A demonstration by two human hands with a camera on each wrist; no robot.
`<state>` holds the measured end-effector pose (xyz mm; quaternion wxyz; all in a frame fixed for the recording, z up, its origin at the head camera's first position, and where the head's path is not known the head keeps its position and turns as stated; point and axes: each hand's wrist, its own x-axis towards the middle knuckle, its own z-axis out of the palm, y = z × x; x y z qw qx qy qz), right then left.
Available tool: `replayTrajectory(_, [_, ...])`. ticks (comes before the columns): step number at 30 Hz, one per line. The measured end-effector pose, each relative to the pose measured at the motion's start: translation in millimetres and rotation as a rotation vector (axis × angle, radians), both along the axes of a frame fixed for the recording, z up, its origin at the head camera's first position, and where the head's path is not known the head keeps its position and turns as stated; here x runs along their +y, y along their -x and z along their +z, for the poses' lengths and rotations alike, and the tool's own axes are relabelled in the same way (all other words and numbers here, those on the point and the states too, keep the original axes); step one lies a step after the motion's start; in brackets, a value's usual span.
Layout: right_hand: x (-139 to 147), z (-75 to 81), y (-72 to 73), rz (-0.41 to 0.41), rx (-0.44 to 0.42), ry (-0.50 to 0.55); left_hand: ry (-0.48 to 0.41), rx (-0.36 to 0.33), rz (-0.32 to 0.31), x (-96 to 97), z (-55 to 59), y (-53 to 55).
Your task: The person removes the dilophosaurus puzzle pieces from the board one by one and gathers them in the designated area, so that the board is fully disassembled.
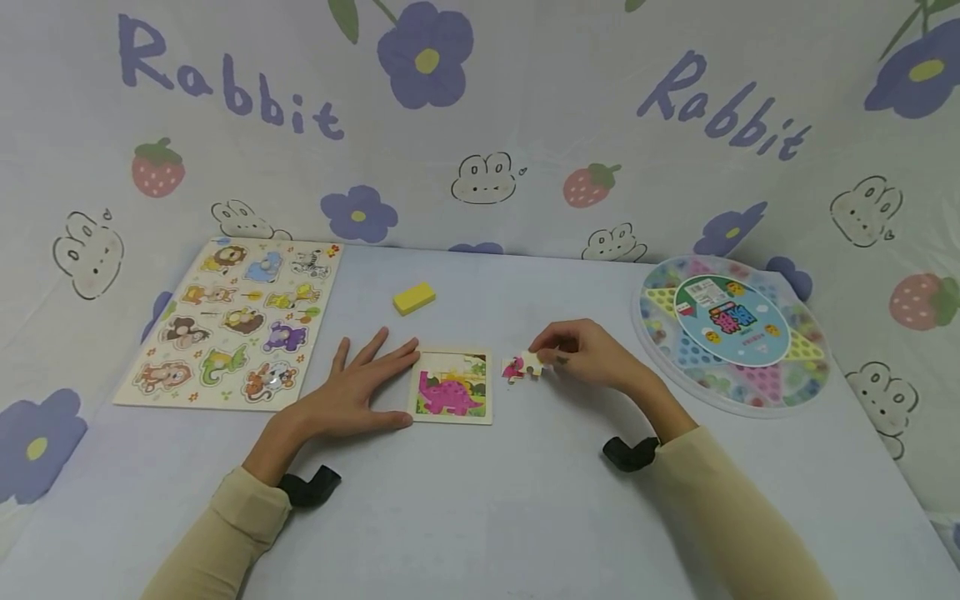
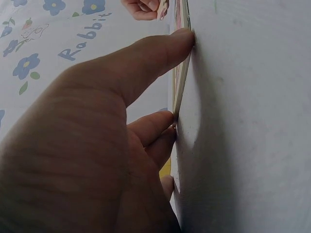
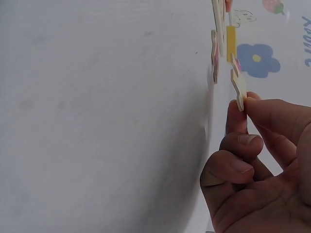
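A small square dinosaur jigsaw puzzle (image 1: pixel 452 400) in a pale wooden frame lies mid-table, showing a pink dinosaur. My left hand (image 1: pixel 358 390) is spread flat at its left side, thumb (image 2: pixel 181 44) and fingertips touching the frame's edge (image 2: pixel 181 92). Just right of the frame, my right hand (image 1: pixel 588 354) pinches a jigsaw piece (image 3: pixel 238 87) between thumb and index finger, held above the table; the other fingers are curled. Another jigsaw piece (image 3: pixel 215 58), partly pink, lies on the table between the frame and that hand.
An animal puzzle board (image 1: pixel 225 325) lies at the left, close to my left forearm. Behind the jigsaw sits a yellow block (image 1: pixel 414 298). A round game board in clear wrapping (image 1: pixel 731 333) occupies the right side. Printed cloth (image 1: pixel 525 125) hangs along the table's back edge.
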<state>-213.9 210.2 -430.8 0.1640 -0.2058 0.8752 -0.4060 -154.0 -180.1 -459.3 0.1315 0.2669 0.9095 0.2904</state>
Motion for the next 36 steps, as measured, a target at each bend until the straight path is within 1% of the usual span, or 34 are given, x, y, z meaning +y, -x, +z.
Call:
replayTrajectory(6, [11.0, -2.0, -3.5, -0.018, -0.005, -0.044, 0.008, 0.0, 0.001, 0.3, -0.4, 0.5])
replayTrajectory(11, [15.9, -2.8, -4.7, -0.022, -0.017, -0.042, 0.011, 0.001, 0.002, 0.8, -0.9, 1.3])
replayTrajectory(15, [16.8, -4.8, -5.0, -0.026, -0.019, -0.043, 0.008, 0.007, 0.0, 0.8, -1.5, 2.1])
replayTrajectory(22, [17.0, -8.5, -4.6, -0.009, 0.011, -0.042, 0.008, 0.012, -0.001, 0.1, -2.9, 2.3])
replayTrajectory(36, [14.1, -8.0, -4.0, -0.021, 0.027, -0.088, 0.013, 0.014, 0.0, -0.3, -3.1, 1.7])
